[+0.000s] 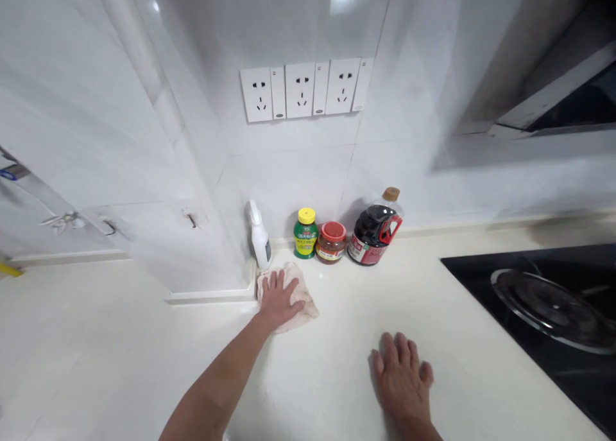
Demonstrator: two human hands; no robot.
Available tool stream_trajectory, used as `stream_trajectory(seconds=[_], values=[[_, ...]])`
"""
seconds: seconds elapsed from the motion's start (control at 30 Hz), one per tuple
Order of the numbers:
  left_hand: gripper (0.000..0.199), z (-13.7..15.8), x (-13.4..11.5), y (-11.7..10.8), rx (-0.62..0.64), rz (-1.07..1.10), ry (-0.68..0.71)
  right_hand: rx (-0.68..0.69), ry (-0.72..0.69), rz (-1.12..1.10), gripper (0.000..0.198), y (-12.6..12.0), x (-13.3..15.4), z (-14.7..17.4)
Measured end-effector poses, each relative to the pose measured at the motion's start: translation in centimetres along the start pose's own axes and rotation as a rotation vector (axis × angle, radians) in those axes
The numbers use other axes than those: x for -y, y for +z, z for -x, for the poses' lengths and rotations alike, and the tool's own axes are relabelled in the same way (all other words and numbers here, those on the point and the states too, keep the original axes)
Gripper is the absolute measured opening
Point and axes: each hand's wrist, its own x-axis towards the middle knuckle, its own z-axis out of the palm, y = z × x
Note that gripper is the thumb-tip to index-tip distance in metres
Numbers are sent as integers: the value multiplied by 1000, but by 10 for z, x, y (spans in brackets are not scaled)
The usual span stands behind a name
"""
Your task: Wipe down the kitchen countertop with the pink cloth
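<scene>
My left hand (pixel 279 303) lies flat on a pale pinkish cloth (pixel 301 291), its fingers spread, pressing it to the white countertop (pixel 337 364). Brownish smudges mark the cloth. Just behind its far edge stands a white spray bottle (pixel 260 243), close to the wall corner. My right hand (pixel 402 377) rests palm down on the countertop, holding nothing, with its fingers apart.
Against the back wall stand a green bottle with a yellow cap (pixel 305 235), a red-lidded jar (pixel 331 243) and a large dark sauce jug (pixel 374 229). A black cooktop (pixel 486 280) is at right. Wall sockets (pixel 301 89) sit above; a wall corner (pixel 212 298) juts out left.
</scene>
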Motion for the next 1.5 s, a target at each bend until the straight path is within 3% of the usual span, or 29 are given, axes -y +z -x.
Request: stream_trajectory(seconds=[0.1,0.3,0.43,0.5,0.57,0.63,0.7,0.8,0.87,0.97,1.07,1.2,1.33,1.43,1.5], values=[[79,37,-26,9,62,35,44,13,0,16,67,-1,1,0],[84,142,-91,33,217,233,270,30,8,36,62,-6,2,2],[90,175,-106,36,224,312,289,58,25,6,58,-16,1,-1],[89,181,-95,33,157,294,245,52,54,-33,56,-22,8,0],[77,188,-73,28,45,227,153,44,-27,-82,54,-29,24,11],[62,195,-43,24,-74,133,-16,125,-222,-137,52,-38,51,32],[56,200,-13,24,-180,57,-245,311,-402,-202,52,-48,82,59],[56,198,19,30,-288,-3,-417,478,-648,-369,75,-65,120,89],[56,193,28,37,-315,-19,-455,529,-828,-462,81,-72,132,90],[57,185,27,48,-314,-59,-491,552,-973,-479,75,-75,133,55],[59,181,22,52,-295,-116,-508,501,-918,-402,69,-67,119,-13],[60,176,16,46,-241,-172,-538,282,-662,-266,60,-49,73,-107],[61,174,14,43,-194,-206,-546,49,-357,-109,50,-35,-17,-172],[63,174,15,44,-189,-222,-561,-25,-144,-41,46,-33,-91,-203],[64,174,16,46,-190,-231,-560,-57,-28,-30,50,-33,-124,-214]])
